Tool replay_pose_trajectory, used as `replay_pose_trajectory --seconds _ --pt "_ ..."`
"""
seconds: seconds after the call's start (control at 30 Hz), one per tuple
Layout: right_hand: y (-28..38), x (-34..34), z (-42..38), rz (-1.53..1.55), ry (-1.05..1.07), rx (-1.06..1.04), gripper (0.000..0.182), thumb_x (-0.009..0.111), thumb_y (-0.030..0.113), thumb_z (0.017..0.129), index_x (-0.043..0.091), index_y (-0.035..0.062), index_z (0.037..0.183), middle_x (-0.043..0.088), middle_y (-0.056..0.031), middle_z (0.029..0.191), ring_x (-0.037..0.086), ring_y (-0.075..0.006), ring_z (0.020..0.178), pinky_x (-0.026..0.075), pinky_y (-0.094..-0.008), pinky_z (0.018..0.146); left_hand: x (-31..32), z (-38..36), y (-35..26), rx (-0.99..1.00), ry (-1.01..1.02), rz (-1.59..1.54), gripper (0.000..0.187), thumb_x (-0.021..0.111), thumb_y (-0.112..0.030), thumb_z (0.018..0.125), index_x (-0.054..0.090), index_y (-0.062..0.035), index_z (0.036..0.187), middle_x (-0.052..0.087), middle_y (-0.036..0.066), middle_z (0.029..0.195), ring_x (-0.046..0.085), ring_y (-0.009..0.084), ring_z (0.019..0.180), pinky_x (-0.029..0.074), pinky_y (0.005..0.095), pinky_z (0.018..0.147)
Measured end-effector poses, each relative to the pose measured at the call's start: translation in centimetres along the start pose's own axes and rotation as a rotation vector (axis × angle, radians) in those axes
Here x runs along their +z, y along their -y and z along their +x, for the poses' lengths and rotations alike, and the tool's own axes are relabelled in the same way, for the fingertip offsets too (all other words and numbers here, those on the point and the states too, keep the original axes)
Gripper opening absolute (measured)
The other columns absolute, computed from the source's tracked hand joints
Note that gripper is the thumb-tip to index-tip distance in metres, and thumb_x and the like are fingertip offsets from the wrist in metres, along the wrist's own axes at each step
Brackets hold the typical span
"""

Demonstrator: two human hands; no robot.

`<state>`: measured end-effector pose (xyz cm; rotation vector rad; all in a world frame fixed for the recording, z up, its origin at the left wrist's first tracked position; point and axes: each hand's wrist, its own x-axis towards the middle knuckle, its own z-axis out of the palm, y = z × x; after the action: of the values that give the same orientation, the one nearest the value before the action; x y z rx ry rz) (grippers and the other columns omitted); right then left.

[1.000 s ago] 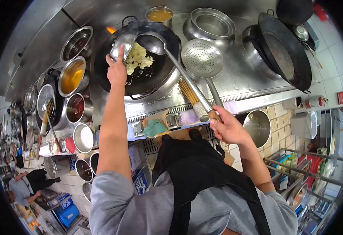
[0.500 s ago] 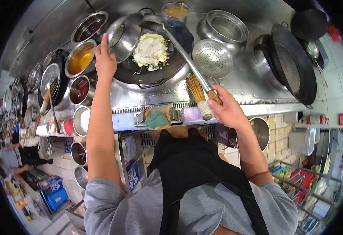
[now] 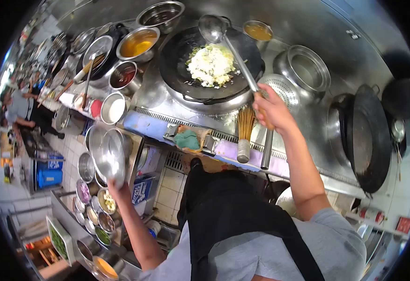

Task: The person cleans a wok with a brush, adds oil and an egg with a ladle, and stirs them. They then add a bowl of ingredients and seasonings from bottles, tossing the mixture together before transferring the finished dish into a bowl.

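Observation:
My right hand [image 3: 273, 108] is wrapped round the wooden end of a long ladle [image 3: 213, 29], whose bowl is over the back of a black wok [image 3: 174, 70]. White rice with yellowish egg [image 3: 210, 65] lies heaped in the wok. Low on the left, my left hand [image 3: 119, 193] grips the edge of an empty-looking metal bowl [image 3: 111, 152], held tilted over other metal bowls. Right of the wok lies a perforated strainer [image 3: 280, 90], its dark handle pointing toward me. A bamboo brush [image 3: 245, 133] rests beside that handle.
Bowls of orange liquid [image 3: 139, 44], red sauce [image 3: 124, 75] and white powder or grains [image 3: 114, 108] stand left of the wok. A lidless pot [image 3: 306, 69] and large black pans [image 3: 371, 140] are on the right. Small ingredient bowls [image 3: 106, 201] sit lower left. A person [image 3: 22, 110] stands far left.
My left hand has carried the metal bowl from above the wok down to the lower left. My right hand and the ladle have risen slightly. The view has turned toward the left.

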<state>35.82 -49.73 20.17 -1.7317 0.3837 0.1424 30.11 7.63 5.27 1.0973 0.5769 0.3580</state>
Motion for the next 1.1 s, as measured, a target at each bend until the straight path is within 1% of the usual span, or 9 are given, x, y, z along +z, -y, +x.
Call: replay_pose_trajectory --seconds 0.2,0.33,0.47,0.7,0.8,0.93,1.0,1.03,1.1 --pt "-7.8 0.1 2.6 1.25 0.401 0.489 0.025 0.049 0.014 0.097 0.037 0.0131 0.12 0.049 -0.0055 0.078 0.044 -0.009 0.051 0.036 -0.0236 0.038 -24.9 -27.7 4.0 0.184 -0.728 -0.063 0.032 0.043 -0.018 0.089 0.056 0.0033 0.109 0.062 0.014 0.105 0.06 0.0294 0.098 0.049 0.0416 0.086" --pt "-2.1 1.7 2.7 0.055 0.08 0.066 0.037 0.05 0.015 0.096 0.032 0.0113 0.128 0.049 -0.0048 0.078 0.046 -0.0095 0.052 0.039 -0.0258 0.039 -31.7 -43.8 7.8 -0.041 -1.147 0.212 0.032 0.041 -0.023 0.091 0.056 0.0002 0.108 0.06 0.009 0.091 0.058 0.0209 0.07 0.05 0.0335 0.062" --pt "0.6 -2.6 -3.1 0.523 0.187 0.169 0.041 0.05 0.018 0.097 0.031 0.0198 0.134 0.05 -0.0035 0.08 0.043 -0.0093 0.051 0.035 -0.0225 0.039 -31.5 -49.1 10.0 -0.234 -1.19 0.155 0.032 0.041 -0.024 0.092 0.056 -0.0006 0.108 0.059 0.008 0.088 0.056 0.0193 0.065 0.048 0.0321 0.057" --pt "-3.8 -1.1 1.3 0.561 0.137 0.341 0.042 0.05 0.017 0.097 0.03 0.0189 0.135 0.051 -0.0047 0.078 0.043 -0.0099 0.05 0.036 -0.0235 0.039 -34.1 -49.6 10.9 -0.29 -1.158 0.035 0.033 0.041 -0.026 0.093 0.057 -0.0021 0.107 0.058 0.006 0.084 0.051 0.0164 0.056 0.044 0.0298 0.049" --pt "-0.8 1.6 1.0 -0.14 -0.024 0.052 0.044 0.051 0.017 0.097 0.028 0.0168 0.135 0.051 -0.0049 0.077 0.043 -0.0101 0.05 0.035 -0.0234 0.039 -36.0 -47.4 10.4 -0.234 -1.123 -0.032 0.033 0.041 -0.027 0.093 0.057 -0.0027 0.107 0.057 0.006 0.082 0.049 0.0152 0.052 0.042 0.0288 0.045" --pt "-3.5 1.8 -1.6 0.702 0.164 0.25 0.041 0.056 0.015 0.093 0.04 0.0152 0.131 0.051 -0.0035 0.074 0.043 -0.0085 0.049 0.035 -0.0235 0.039 -29.5 -36.5 5.5 -0.068 -1.205 -0.199 0.036 0.039 -0.036 0.095 0.058 -0.0072 0.105 0.052 0.003 0.069 0.029 0.0105 0.038 0.027 0.0273 0.032" --pt "-11.9 1.7 2.7 0.432 0.094 0.017 0.027 0.053 0.018 0.095 0.051 0.0074 0.119 0.059 -0.0042 0.079 0.058 -0.0102 0.063 0.05 -0.0218 0.055 -19.7 -30.7 -2.5 0.077 -0.991 -0.417 0.035 0.041 -0.036 0.095 0.058 -0.0073 0.108 0.057 0.007 0.069 0.044 0.0165 0.041 0.039 0.0268 0.035" --pt "-16.9 1.5 6.0 0.287 0.17 -0.277 0.027 0.051 0.023 0.096 0.054 0.0039 0.114 0.063 -0.0059 0.082 0.062 -0.0108 0.071 0.053 -0.0211 0.063 -31.0 -30.2 -1.0 0.145 -0.118 -0.616 0.041 0.048 -0.024 0.093 0.047 -0.0123 0.132 0.059 0.005 0.08 0.058 0.0152 0.062 0.049 0.0278 0.052" --pt "-11.8 1.6 7.1 0.498 0.308 0.116 0.02 0.047 0.026 0.1 0.055 0.0118 0.111 0.054 0.0035 0.068 0.047 -0.0003 0.049 0.038 -0.0158 0.038 -36.8 -23.8 -7.3 0.467 -1.186 0.64 0.045 0.057 -0.011 0.088 0.047 -0.0159 0.132 0.058 0.0 0.082 0.057 0.0106 0.068 0.046 0.0256 0.057"
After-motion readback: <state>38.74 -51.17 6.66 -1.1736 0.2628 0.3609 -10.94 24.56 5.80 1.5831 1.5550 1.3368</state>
